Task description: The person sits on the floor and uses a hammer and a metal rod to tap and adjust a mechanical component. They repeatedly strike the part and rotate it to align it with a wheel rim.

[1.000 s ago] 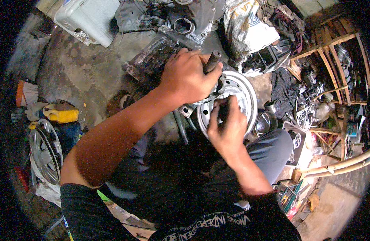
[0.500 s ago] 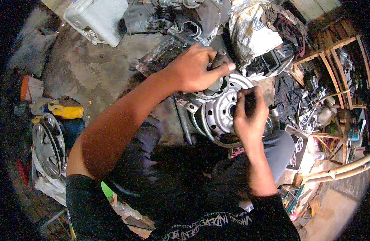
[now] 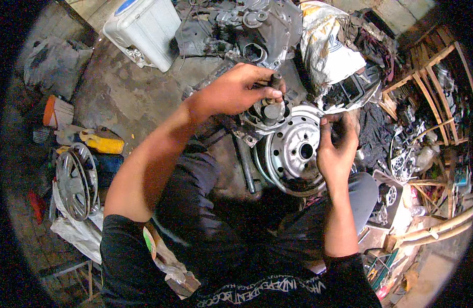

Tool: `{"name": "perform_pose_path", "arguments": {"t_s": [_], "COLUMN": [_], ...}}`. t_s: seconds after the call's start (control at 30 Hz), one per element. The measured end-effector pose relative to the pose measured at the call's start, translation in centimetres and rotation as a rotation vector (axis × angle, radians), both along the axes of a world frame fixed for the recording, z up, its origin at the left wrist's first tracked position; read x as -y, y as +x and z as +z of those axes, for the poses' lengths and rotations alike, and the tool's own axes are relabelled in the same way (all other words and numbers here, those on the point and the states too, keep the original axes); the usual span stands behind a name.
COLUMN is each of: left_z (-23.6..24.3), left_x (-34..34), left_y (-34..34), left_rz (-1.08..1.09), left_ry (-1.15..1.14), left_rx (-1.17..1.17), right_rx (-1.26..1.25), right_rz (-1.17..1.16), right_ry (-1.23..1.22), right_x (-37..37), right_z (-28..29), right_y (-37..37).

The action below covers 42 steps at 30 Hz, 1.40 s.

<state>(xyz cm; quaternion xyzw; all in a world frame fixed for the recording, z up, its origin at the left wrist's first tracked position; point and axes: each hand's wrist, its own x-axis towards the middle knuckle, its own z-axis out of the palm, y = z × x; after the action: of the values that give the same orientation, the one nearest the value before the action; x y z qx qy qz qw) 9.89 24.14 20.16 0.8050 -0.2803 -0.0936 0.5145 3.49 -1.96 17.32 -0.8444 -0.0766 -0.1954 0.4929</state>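
Observation:
My left hand [image 3: 235,91] is closed around the upper part of a short dark metal rod [image 3: 276,79], held upright. Directly beneath it, a rounded grey metal part [image 3: 271,114] sits in a greasy metal housing [image 3: 248,137]; whether rod and part touch is hard to tell. My right hand [image 3: 339,143] hovers over the right side of a silver steel wheel rim [image 3: 293,141], thumb and fingers pinched together. Anything between those fingertips is too small or dark to make out. The wheel rim lies flat between my knees, beside the housing.
A metal bar [image 3: 245,164] lies left of the wheel. Beyond stand a white cool box [image 3: 144,36], a large greasy casing [image 3: 267,25] and a white sack [image 3: 326,51]. Wheel covers [image 3: 74,185] lean at left. Wooden racks [image 3: 431,87] with metal parts fill the right.
My left hand and the rod have shifted left relative to the wheel. My right hand has moved slightly right and away from the wheel's hub. The whole view has also shifted a little.

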Motion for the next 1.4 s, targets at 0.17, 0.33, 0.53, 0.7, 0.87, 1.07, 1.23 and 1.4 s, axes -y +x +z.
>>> {"name": "perform_pose_path", "arguments": {"t_s": [0.17, 0.33, 0.53, 0.7, 0.87, 1.07, 1.23, 1.4], "left_z": [0.8, 1.1, 0.6, 0.6, -0.6, -1.5, -0.8, -2.2], "left_x": [-0.2, 0.1, 0.6, 1.2, 1.4, 2.0, 1.6, 1.7], "left_y": [-0.3, -1.1, -1.3, -1.5, -1.1, -0.5, 0.0, 0.3], "left_rz": [0.158, 0.35, 0.398, 0.414, 0.444, 0.408, 0.362, 0.406], "left_ry": [0.02, 0.109, 0.091, 0.011, -0.042, -0.256, -0.047, -0.137], "left_rx": [0.141, 0.19, 0.28, 0.242, 0.343, 0.176, 0.281, 0.296], "right_rx": [-0.007, -0.048, -0.1, -0.091, -0.132, -0.192, -0.134, -0.16], "right_rz": [0.001, 0.007, 0.085, 0.12, 0.13, 0.113, 0.097, 0.094], "right_ry": [0.033, -0.016, -0.044, -0.066, -0.089, -0.044, -0.106, -0.155], "right_x": [0.2, 0.3, -0.2, -0.5, -1.2, -1.5, -1.9, -1.2], "right_z": [0.2, 0.9, 0.9, -0.5, -0.5, -1.7, -1.0, -1.0], "right_y": [0.0, -0.1, -0.2, 0.5, 1.0, 1.9, 2.1, 2.7]}}
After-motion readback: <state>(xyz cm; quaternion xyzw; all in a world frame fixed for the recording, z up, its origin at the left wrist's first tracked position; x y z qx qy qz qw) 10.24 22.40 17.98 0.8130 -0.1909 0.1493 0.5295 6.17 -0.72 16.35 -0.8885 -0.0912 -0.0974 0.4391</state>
